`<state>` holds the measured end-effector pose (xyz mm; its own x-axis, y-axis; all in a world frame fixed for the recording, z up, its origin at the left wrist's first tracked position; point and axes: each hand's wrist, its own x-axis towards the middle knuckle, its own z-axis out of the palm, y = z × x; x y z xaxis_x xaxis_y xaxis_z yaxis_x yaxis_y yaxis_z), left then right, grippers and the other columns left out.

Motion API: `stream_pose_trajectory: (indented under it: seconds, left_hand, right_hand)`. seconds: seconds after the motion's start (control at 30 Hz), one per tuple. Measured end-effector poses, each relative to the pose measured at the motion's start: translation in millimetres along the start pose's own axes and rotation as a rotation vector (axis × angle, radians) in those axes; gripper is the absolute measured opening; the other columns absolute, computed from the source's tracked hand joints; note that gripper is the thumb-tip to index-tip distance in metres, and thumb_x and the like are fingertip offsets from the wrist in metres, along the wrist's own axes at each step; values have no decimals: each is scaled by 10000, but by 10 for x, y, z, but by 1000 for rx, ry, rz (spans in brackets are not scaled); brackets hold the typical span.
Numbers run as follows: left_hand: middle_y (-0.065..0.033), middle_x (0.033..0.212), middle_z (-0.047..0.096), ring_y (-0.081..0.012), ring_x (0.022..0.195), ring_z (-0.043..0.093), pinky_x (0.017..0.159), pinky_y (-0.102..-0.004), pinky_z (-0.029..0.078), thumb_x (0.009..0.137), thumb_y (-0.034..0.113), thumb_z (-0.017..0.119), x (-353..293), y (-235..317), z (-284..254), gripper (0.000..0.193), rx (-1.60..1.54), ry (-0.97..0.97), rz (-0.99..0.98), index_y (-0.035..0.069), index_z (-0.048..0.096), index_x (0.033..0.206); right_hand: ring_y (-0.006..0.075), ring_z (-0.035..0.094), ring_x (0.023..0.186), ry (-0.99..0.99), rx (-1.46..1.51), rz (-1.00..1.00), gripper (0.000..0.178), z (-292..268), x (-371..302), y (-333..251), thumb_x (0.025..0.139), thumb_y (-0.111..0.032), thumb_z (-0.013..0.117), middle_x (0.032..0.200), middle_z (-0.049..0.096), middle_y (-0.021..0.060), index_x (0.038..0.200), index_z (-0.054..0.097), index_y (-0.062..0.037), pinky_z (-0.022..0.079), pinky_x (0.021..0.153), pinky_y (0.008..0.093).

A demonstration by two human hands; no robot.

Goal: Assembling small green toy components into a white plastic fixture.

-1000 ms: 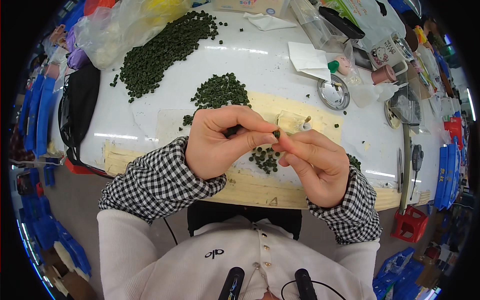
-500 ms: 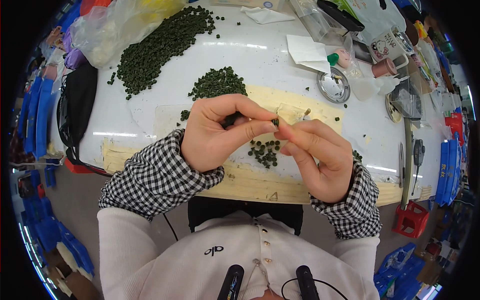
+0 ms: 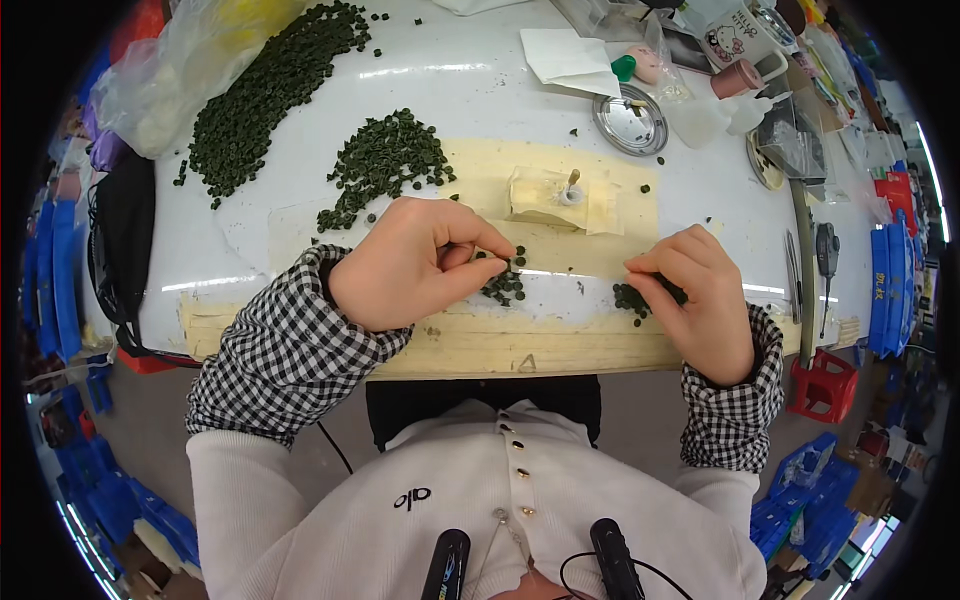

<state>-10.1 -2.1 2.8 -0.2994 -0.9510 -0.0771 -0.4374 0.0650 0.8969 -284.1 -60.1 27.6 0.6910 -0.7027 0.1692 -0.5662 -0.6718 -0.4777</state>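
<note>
My left hand point(image 3: 405, 265) is closed in a pinch at the near edge of a small cluster of dark green pieces point(image 3: 505, 290). Those pieces are short and round, like little caps. Whether a piece sits between its thumb and forefinger, I cannot make out. My right hand point(image 3: 700, 295) also pinches, low over another small group of green pieces point(image 3: 630, 300); its fingertips hide whatever they hold. Between and beyond both hands stands a small tape-covered block point(image 3: 540, 200) with a brownish peg point(image 3: 573, 178) sticking up from it.
A medium heap of green pieces point(image 3: 390, 155) lies beyond my left hand, with a larger heap point(image 3: 265, 100) farther back. Clear plastic bags point(image 3: 185, 85) sit at the far left. On the right are a round metal dish point(image 3: 630, 120), a thread spool point(image 3: 737, 78), a mug point(image 3: 738, 40) and tweezers point(image 3: 793, 275).
My hands, together over the table half a second ago, have parted: the left moved toward the near cluster, the right out to the right. The tape-covered block now shows fully.
</note>
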Motion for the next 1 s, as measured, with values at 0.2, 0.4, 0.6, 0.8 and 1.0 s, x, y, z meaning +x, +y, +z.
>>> stream_pose_trajectory:
  seconds: [0.2,0.4,0.6,0.8,1.0]
  left_hand:
    - [56,596,437,-41,504,341,469,-197,300,872,82,577,36,-29,-9,195,-244,-30,-12,-7,611,1042]
    - [-14,777,493,-53,543,303,459,-180,269,898,27,375,94,6,-163,210,-1118,-64,-431,29,487,1077]
    - [-62,860,547,-38,574,317,460,-164,283,939,35,390,103,24,-133,189,-1141,43,-411,18,477,1106]
    - [-9,770,532,-23,523,270,428,-152,253,1006,178,389,88,-79,-169,231,-1130,-36,-310,13,508,1116]
    - [20,728,513,-17,514,266,424,-151,247,1007,188,387,77,-144,-152,280,-1149,-87,-226,-11,550,1118]
  right_hand:
    - [253,516,733,4,-45,-37,88,127,-38,15,701,-41,698,746,565,59,758,631,-39,452,665,345]
    - [234,516,707,160,-174,-109,83,280,1,37,706,-27,675,733,556,50,776,631,-35,437,640,343]
    - [217,515,690,178,-218,-178,117,303,-42,58,693,-20,672,735,546,47,800,627,-32,432,630,331]
    - [234,520,699,161,-208,-152,122,303,1,25,692,-10,677,739,544,64,763,578,-22,440,628,334]
    - [241,546,651,186,27,-99,114,150,90,-142,727,27,674,729,566,80,812,605,-4,457,585,324]
